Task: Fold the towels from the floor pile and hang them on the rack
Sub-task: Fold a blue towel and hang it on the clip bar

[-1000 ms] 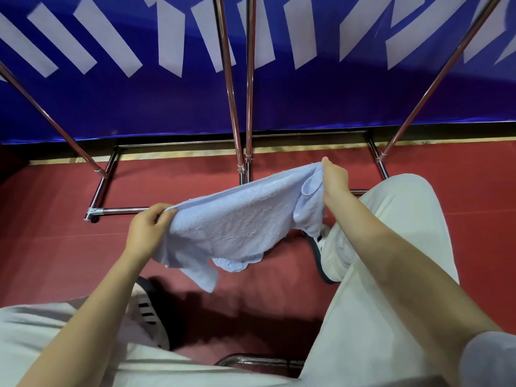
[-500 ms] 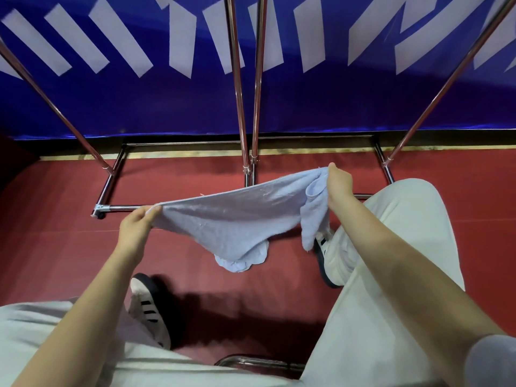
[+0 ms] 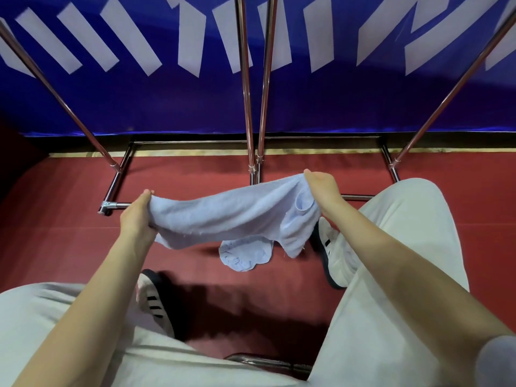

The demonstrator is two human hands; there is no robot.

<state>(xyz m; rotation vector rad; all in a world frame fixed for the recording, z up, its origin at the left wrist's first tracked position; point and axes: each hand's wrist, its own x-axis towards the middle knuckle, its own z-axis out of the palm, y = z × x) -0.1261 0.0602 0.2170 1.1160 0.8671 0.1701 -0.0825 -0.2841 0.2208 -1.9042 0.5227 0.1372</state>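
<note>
the left hand [image 3: 136, 219] gripped one end of a pale blue towel [image 3: 231, 216], fingers curled round the bunched cloth, and the right hand [image 3: 324, 188] pinched the other end, thumb on top. the towel hung in the air between both hands, stretched across in a slack band above the red floor [image 3: 69, 247], well short of the floor's far edge where it met the wall. its middle sagged, and a rounded flap drooped below the lower hem, with a second loose corner dangling under the right hand. whether the flap touched the floor could not be told.

beyond the towel stood the metal rack [image 3: 252, 107]: two chrome poles rose close together in the centre, slanted poles ran up on the left and right, and a low base frame lay on the floor by its far edge. a blue banner [image 3: 363, 107] with white slanted stripes covered the wall behind.

the person wore light grey trousers [image 3: 391, 261] and white shoes with dark stripes, the left shoe [image 3: 156, 303] under the left forearm, the right shoe [image 3: 332, 255] just beside the towel's hanging corner.
</note>
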